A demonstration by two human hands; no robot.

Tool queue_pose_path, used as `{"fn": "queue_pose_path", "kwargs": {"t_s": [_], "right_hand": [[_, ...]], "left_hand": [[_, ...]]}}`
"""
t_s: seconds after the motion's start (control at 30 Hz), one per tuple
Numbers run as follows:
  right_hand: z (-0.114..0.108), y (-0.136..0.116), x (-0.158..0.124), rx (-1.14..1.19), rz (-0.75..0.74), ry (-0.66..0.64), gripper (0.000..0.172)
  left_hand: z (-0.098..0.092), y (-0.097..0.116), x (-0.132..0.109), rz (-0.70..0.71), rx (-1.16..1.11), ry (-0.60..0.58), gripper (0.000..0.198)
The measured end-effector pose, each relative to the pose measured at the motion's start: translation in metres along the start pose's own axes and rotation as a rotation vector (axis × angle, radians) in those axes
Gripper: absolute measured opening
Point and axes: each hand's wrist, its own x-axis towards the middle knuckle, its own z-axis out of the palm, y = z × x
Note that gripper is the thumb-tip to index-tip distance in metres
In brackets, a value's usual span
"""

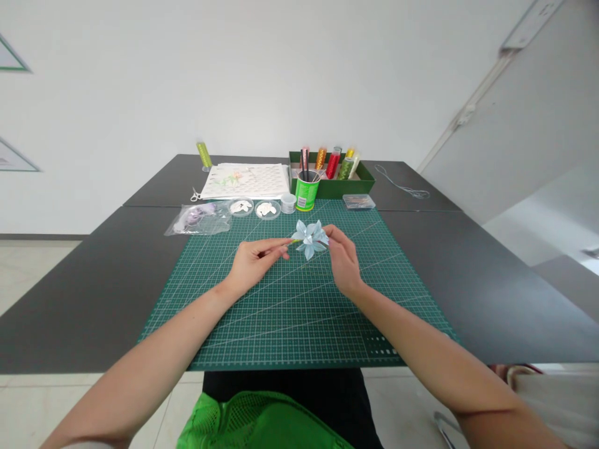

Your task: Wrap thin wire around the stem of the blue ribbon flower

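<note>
A pale blue artificial flower (309, 238) with pointed petals is held above the green cutting mat (281, 312), between my two hands. My left hand (256, 259) pinches its thin yellow-green stem with thumb and fingers, left of the bloom. On the other side, my right hand (343, 257) has its fingertips closed on the petals at the flower's right edge. Part of the stem is hidden by my left fingers.
Behind the mat stand a green can (307, 194) with tools, a dark green box (344, 187) of thread spools, small dishes (267, 209) of white pieces and a clear flat case (359, 201). To the left lie a plastic bag (201, 218), scissors (195, 194) and white sheets (262, 181).
</note>
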Motion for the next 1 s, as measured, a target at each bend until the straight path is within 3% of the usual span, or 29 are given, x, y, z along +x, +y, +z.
{"fn": "queue_pose_path", "kwargs": {"t_s": [0.1,0.2,0.4,0.53,0.67,0.93,1.0], "right_hand": [[-0.005,-0.011,0.008,0.158,0.039,-0.002,0.035],[-0.005,-0.018,0.012,0.204,0.116,-0.082,0.035],[-0.002,-0.025,0.013,0.33,0.178,-0.085,0.039],[-0.002,-0.022,0.012,0.332,0.176,-0.095,0.045],[-0.003,-0.019,0.009,0.345,0.211,-0.192,0.044],[-0.003,-0.018,0.006,0.352,0.248,-0.275,0.035],[-0.003,-0.018,0.006,0.312,0.2,-0.271,0.038]], "left_hand": [[-0.001,-0.002,0.0,0.036,0.021,0.008,0.027],[-0.002,-0.002,0.001,0.062,0.014,-0.008,0.027],[-0.005,-0.002,0.001,0.076,-0.001,-0.137,0.026],[-0.007,-0.004,0.002,0.114,0.035,-0.04,0.025],[-0.008,-0.005,0.002,0.149,0.054,0.049,0.024],[-0.009,-0.006,0.002,0.186,0.071,0.073,0.022],[-0.009,-0.007,0.003,0.161,0.046,0.064,0.023]]}}
